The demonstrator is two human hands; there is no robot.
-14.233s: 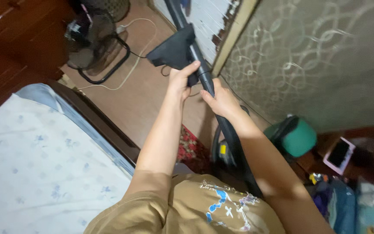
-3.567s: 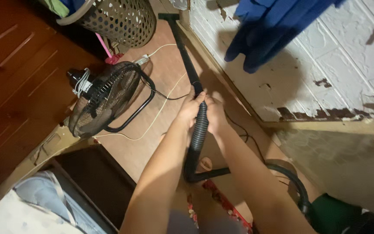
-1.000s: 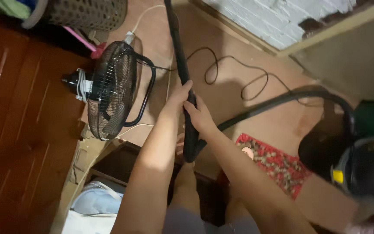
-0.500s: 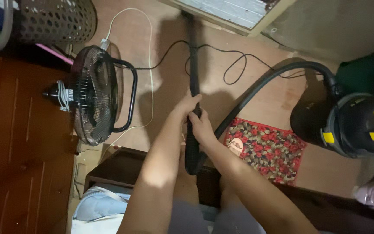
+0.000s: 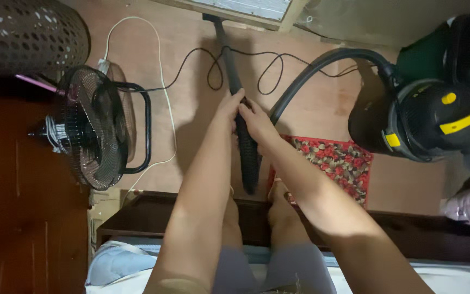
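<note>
Both hands grip the black vacuum wand (image 5: 228, 65) where it joins the ribbed hose (image 5: 248, 155). My left hand (image 5: 228, 108) wraps it from the left, and my right hand (image 5: 255, 121) holds it just below on the right. The wand runs up to a nozzle (image 5: 212, 18) at the base of the wall. The hose loops under my hands and arcs right to the black and yellow vacuum cleaner (image 5: 425, 120). My bare legs and feet stand below on the floor.
A black floor fan (image 5: 91, 128) stands at the left, with a perforated basket (image 5: 28, 32) above it. Black and white cords (image 5: 267, 68) lie across the brown floor. A red floral mat (image 5: 330, 160) lies by my feet. A dark bed frame (image 5: 409, 231) crosses the bottom.
The view has swung right, bringing the vacuum cleaner further into sight. My hands keep their grip on the wand, which now tilts slightly left toward the wall.
</note>
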